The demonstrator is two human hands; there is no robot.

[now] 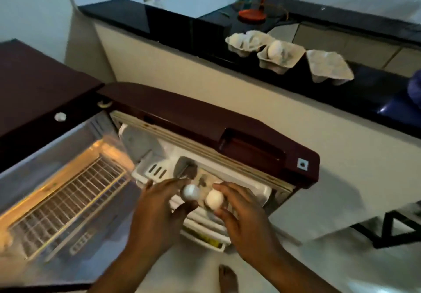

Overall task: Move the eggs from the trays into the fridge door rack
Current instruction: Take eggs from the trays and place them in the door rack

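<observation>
My left hand (pixel 159 213) holds a white egg (pixel 191 192) between thumb and fingers. Beside it, my right hand (pixel 241 215) grips a second white egg (pixel 214 198). Both eggs hover just above the white door rack (pixel 259 192) of the open maroon fridge door (pixel 205 119). Three grey cardboard egg trays stand on the black counter: the left tray (pixel 237 46), the middle tray (pixel 289 60) with one egg (pixel 274 48) showing, and the right tray (pixel 328 67).
The fridge body (pixel 34 92) is open at the left, lit inside, with a wire shelf (pixel 68 206). A red plate (pixel 251 15) and bottles sit on the far counter. A black metal frame (pixel 391 226) stands at the right. My bare foot (pixel 227 279) is on the floor.
</observation>
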